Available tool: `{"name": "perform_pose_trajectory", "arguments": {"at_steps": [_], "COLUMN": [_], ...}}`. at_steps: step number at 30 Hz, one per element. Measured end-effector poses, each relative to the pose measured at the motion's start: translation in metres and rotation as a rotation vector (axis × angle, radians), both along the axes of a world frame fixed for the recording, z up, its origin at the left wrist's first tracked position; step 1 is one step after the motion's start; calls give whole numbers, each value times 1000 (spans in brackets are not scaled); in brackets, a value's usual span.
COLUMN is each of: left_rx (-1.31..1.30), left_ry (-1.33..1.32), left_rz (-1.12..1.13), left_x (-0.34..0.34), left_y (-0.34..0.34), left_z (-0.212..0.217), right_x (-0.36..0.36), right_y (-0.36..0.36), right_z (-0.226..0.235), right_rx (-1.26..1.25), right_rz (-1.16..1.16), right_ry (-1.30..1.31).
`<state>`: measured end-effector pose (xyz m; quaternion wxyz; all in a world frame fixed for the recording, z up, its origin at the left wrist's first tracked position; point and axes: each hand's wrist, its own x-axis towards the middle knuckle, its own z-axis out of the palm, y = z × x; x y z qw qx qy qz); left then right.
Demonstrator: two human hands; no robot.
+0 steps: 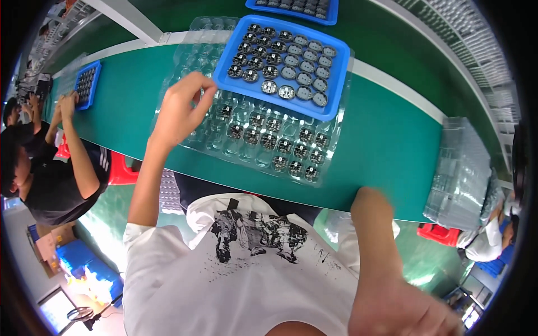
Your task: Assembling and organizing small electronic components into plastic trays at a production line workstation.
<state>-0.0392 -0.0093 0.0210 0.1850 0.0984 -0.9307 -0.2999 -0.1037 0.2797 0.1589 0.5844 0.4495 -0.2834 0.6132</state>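
My left hand [180, 109] hovers over the left part of a clear plastic blister tray [193, 59], by the near-left corner of a blue tray [337, 84]. Its thumb and fingers are curled together; whether they pinch a part is hidden. The blue tray lies on the clear one and holds several small round dark parts [270, 86]. More of these parts [286, 147] sit in the clear tray's pockets. My right forearm [386, 280] rises from the lower right. Its blurred end [370, 203] is at the green table's front edge [386, 151], fingers unseen.
A stack of clear blister trays [462, 168] sits at the table's right end. Another blue tray [294, 8] lies at the far edge, and a third [87, 84] is at the left, where another person [61, 168] works. Red stools stand below the table.
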Motion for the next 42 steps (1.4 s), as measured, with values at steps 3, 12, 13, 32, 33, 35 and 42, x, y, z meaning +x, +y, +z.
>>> {"name": "perform_pose_trajectory", "arguments": {"at_steps": [3,12,13,32,33,35,42], "left_rx": [60,270,268,29,62,-86,-191], "left_ry": [19,208,204,81,99,4,-22], "left_rz": [9,98,82,-63,-259,-677,-1378], "left_x": [36,32,22,4,17,41,50], "left_y": [12,-32,-35,8,31,80,162], "left_z": [-5,-32,-31,-9,0,-3,-117], "right_x": [-20,-108,-110,-75,-61,-35,-19], "right_y": [-12,-24,-20,-32,-33,-44,-90], "right_z": [-13,-154,-170,-182,-170,-157,-156], "right_rx": [-19,981,1073,1082,1083,1349,1622], "right_rz": [808,-215,-299,-406,-408,-117,-109], "right_ry": [54,-966,-1071,-1070,-1078,-1025,-685]}}
